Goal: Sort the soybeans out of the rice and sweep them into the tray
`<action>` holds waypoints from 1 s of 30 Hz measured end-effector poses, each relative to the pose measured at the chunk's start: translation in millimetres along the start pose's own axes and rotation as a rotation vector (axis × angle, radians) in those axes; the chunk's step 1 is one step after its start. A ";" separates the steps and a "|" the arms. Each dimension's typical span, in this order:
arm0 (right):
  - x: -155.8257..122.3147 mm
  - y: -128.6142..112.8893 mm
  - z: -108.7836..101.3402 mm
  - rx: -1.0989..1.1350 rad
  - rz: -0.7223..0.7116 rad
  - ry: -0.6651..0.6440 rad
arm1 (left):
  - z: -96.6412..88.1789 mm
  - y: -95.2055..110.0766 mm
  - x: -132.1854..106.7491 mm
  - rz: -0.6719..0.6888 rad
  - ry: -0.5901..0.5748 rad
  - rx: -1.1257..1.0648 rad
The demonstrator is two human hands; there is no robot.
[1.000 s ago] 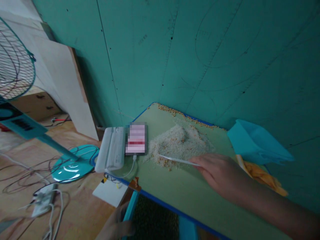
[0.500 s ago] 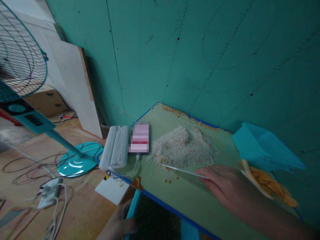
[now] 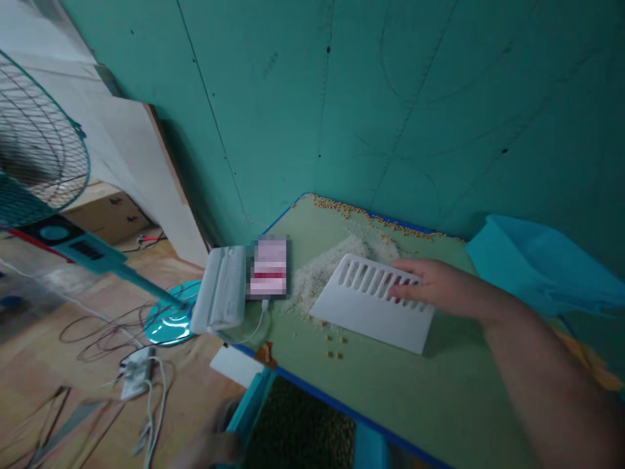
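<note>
My right hand (image 3: 415, 281) is closed on the upper edge of a white slotted plastic scraper (image 3: 366, 322), fingers through its slots. The scraper leans with its lower edge near the table. Behind it lies a heap of pale grains (image 3: 312, 277), partly covered by it, with yellowish beans mixed in. A few loose beans (image 3: 334, 354) sit in front of the scraper. At the bottom, my left hand (image 3: 212, 436) is smeared by motion, its fingers wrapped at the rim of a turquoise bin (image 3: 251, 397). Small dark grains (image 3: 303, 423) fill this bin, below the table's front edge.
Beans (image 3: 336, 207) line the back edge of the green table (image 3: 469, 391), against the green wall. A white case (image 3: 219, 290) and a pixelated phone (image 3: 268, 267) with a cable stand left. A turquoise fabric bin (image 3: 541, 260) is at right; a fan (image 3: 97, 254) and cords stand left.
My right hand has lifted and turned the scraper, so its slotted broad face now shows instead of its thin edge. My left hand stays by the bin. The view has shifted slightly.
</note>
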State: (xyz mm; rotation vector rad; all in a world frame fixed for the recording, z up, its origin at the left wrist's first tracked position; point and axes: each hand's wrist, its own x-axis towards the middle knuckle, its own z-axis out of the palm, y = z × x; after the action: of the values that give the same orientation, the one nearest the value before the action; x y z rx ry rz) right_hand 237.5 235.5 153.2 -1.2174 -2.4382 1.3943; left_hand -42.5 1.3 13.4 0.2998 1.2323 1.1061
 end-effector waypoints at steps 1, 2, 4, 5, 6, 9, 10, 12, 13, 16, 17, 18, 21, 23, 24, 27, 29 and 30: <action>4.0 5.5 -0.1 0.026 0.012 -0.015 | -0.8 1.7 -1.8 -0.023 0.033 -0.031; 7.4 10.2 0.0 0.052 0.019 -0.037 | -1.0 2.7 -3.4 -0.040 0.055 -0.060; 11.9 16.9 0.4 0.100 0.027 -0.088 | 0.4 3.0 -5.4 -0.047 0.069 -0.081; 13.1 19.2 0.3 0.122 0.038 -0.112 | 1.7 2.6 -5.9 -0.046 0.062 -0.067; 13.8 20.8 0.1 0.142 0.053 -0.127 | 3.2 2.0 -6.2 -0.049 0.049 -0.041; 13.7 23.6 -1.6 0.203 0.104 -0.134 | 8.1 1.2 -6.4 -0.090 -0.025 0.017; 13.5 24.1 -2.1 0.217 0.111 -0.123 | 9.9 1.5 -6.4 -0.094 -0.052 0.031; 13.4 24.9 -2.7 0.226 0.108 -0.094 | 14.3 3.2 -6.6 -0.092 -0.095 0.044; 13.6 25.1 -2.7 0.223 0.107 -0.086 | 16.7 4.5 -6.8 -0.092 -0.115 0.041; 14.2 25.4 -1.3 0.216 0.109 -0.103 | 24.3 8.6 -7.6 -0.084 -0.155 0.039; 14.3 25.4 -0.6 0.218 0.109 -0.114 | 26.5 9.9 -7.9 -0.079 -0.159 0.046; 14.4 25.3 0.3 0.222 0.109 -0.123 | 28.5 10.9 -8.2 -0.078 -0.160 0.060; 14.7 24.7 3.0 0.242 0.101 -0.135 | 32.0 12.9 -9.4 -0.081 -0.170 0.090; 14.8 24.0 4.3 0.243 0.105 -0.142 | 32.6 13.3 -10.5 -0.077 -0.178 0.098; 14.9 23.6 4.7 0.242 0.111 -0.148 | 32.4 13.3 -11.1 -0.078 -0.175 0.102; 14.4 23.0 3.9 0.237 0.118 -0.142 | 31.4 12.5 -12.9 -0.067 -0.160 0.101; 13.7 23.4 2.0 0.244 0.111 -0.105 | 31.4 11.9 -13.7 -0.058 -0.160 0.090; 13.3 23.7 0.9 0.252 0.110 -0.082 | 31.9 11.8 -13.9 -0.058 -0.165 0.084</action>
State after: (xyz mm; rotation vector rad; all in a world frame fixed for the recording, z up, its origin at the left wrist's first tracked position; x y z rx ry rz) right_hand 242.2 250.2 130.8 -1.2720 -2.1866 1.7517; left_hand -20.1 7.3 41.9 0.4087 1.1354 0.9621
